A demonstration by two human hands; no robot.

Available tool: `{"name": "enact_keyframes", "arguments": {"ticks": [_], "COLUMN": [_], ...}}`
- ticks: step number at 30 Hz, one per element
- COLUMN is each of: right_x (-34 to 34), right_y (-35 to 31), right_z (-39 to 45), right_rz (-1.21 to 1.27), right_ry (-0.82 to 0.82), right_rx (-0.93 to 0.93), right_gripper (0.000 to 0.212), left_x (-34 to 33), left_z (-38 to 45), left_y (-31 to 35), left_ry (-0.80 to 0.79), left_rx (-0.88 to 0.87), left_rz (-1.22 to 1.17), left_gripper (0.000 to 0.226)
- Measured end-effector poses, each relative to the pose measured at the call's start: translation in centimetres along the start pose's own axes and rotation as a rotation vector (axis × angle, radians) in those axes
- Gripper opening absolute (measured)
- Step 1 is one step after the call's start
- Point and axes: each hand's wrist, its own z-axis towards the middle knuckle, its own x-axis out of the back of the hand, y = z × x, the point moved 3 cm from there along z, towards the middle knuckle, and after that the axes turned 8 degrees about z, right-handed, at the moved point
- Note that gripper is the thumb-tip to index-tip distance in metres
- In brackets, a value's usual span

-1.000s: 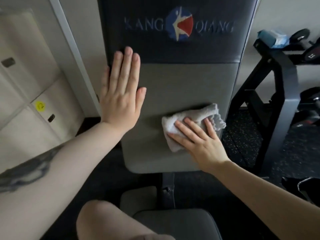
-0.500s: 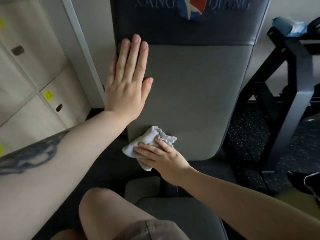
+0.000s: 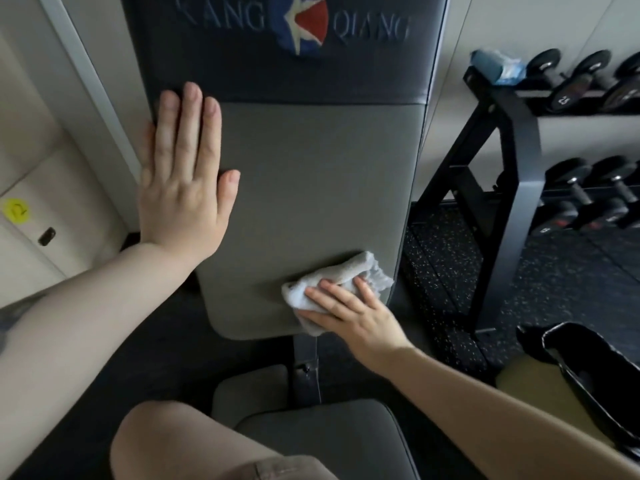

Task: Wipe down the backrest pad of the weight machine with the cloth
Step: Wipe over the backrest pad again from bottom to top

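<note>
The backrest pad [image 3: 311, 188] stands upright in front of me, grey below and dark with a logo above. My left hand [image 3: 183, 188] lies flat and open against the pad's left edge, fingers pointing up. A crumpled white cloth [image 3: 346, 275] is pressed on the pad's lower right corner. My right hand [image 3: 349, 310] covers the cloth's lower part, its fingers spread over it and holding it against the pad.
A black dumbbell rack [image 3: 512, 188] with several dumbbells stands close on the right, a blue packet [image 3: 495, 65] on its top corner. The grey seat pad [image 3: 325, 434] and my knee [image 3: 194, 445] are below. Cream lockers [image 3: 31, 209] line the left. A dark bag [image 3: 588, 372] lies at lower right.
My right hand has swept the cloth from the pad's lower left corner across to its lower right corner. The left hand has stayed flat on the left edge.
</note>
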Motion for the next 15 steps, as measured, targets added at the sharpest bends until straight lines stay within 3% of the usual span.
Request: {"name": "enact_keyframes", "arguments": {"ticks": [4,8,10,12,15], "right_x": [5.5,15.0,16.6,15.5,14.9], "right_y": [1.5,10.5,10.7,7.9,7.7], "right_z": [7.0,11.6,13.0,14.2,13.9], "right_rz": [0.028,0.147,0.243,0.202,-0.092], "right_ry": [0.249,0.690,0.790,0.703,0.498], "right_rx": [0.019,-0.397,-0.574,-0.463,-0.009], "right_gripper": [0.074,0.058,0.058,0.066,0.072], "left_x": [0.2,1.0,1.5,2.1,3.0], "left_z": [-0.2,0.3,1.9,3.8,6.8], "left_y": [-0.4,-1.0,-1.3,-1.2,-1.3], "left_ry": [0.001,0.007,0.035,0.082,0.129], "left_rx": [-0.028,-0.055,-0.049,-0.051,-0.036], "left_rz": [0.002,-0.061,-0.099,-0.107,-0.118], "left_gripper": [0.065,0.065,0.061,0.059,0.061]}}
